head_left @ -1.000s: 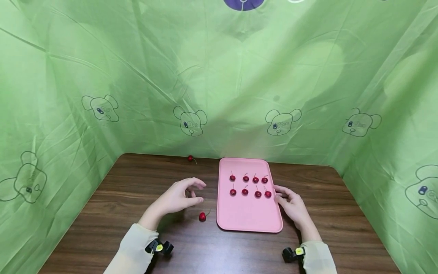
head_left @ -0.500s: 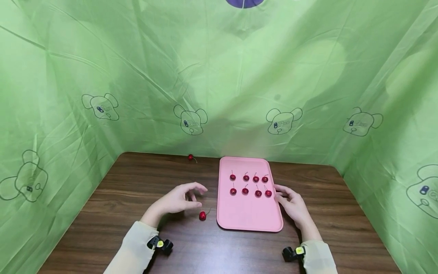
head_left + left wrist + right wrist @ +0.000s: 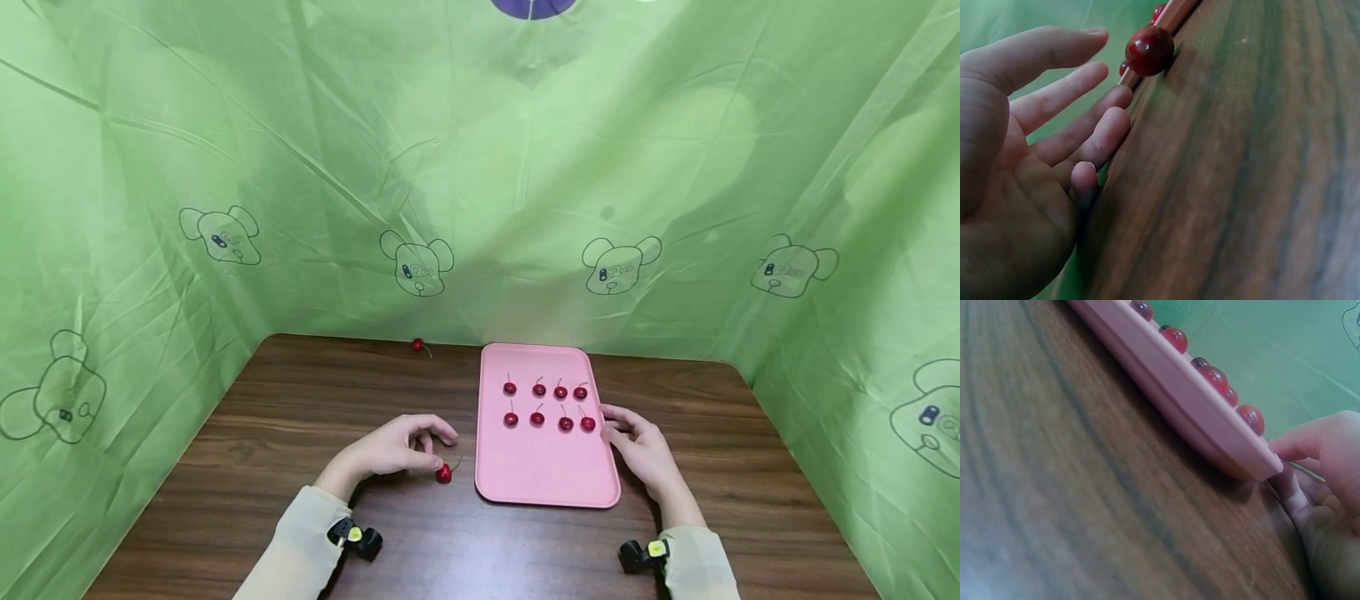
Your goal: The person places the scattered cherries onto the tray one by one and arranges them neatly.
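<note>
In the head view a red cherry [image 3: 444, 474] with a stem lies on the table left of the pink tray [image 3: 545, 478]. My left hand [image 3: 393, 444] hovers right beside this cherry. The left wrist view has the fingers apart and the same cherry [image 3: 1149, 51] just beyond the tips, with nothing held. My right hand [image 3: 647, 455] grips the tray's right rim. In the right wrist view, the thumb and fingers of that hand [image 3: 1335, 472] pinch the tray wall [image 3: 1200, 415]. Two rows of stemmed cherries [image 3: 537, 419] sit on the tray.
Another cherry [image 3: 417, 344] lies near the back edge of the brown wood table [image 3: 420, 550], left of the tray. Green cloth [image 3: 517, 183] printed with bear heads stands around the back and sides.
My left hand has come down and toward the front, nearer the loose cherry. The right hand, the tray and the cherries stay where they were.
</note>
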`<state>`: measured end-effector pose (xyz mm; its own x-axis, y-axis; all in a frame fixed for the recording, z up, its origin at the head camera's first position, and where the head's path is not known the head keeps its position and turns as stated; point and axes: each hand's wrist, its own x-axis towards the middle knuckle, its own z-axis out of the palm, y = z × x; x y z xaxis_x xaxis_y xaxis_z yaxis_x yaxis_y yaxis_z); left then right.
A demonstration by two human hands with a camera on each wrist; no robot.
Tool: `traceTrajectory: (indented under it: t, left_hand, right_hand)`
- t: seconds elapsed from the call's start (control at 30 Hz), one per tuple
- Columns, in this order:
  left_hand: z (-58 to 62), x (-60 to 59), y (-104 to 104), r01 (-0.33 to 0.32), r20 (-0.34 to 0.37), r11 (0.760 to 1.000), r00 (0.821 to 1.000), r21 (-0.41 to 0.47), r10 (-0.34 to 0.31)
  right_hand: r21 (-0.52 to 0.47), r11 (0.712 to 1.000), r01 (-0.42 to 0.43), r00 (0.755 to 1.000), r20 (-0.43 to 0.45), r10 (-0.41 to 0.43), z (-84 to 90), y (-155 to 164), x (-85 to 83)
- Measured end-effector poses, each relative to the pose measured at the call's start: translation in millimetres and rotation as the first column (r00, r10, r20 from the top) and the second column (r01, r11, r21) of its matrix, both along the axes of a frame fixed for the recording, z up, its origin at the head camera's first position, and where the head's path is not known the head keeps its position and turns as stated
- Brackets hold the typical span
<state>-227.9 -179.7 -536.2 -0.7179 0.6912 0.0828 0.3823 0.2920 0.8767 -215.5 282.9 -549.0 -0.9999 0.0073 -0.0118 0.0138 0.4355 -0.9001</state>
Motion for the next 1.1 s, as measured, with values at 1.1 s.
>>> traceTrajectory:
  t: [1.1]
  left_hand:
    - [-6.7, 3.8, 1.9, 0.089, -0.003, 0.993, 0.996, -0.079, -0.09]
  right_hand:
    - [0.027, 0.999, 0.018, 1.0, -0.013, -0.018, -2.2, -0.9, -0.2]
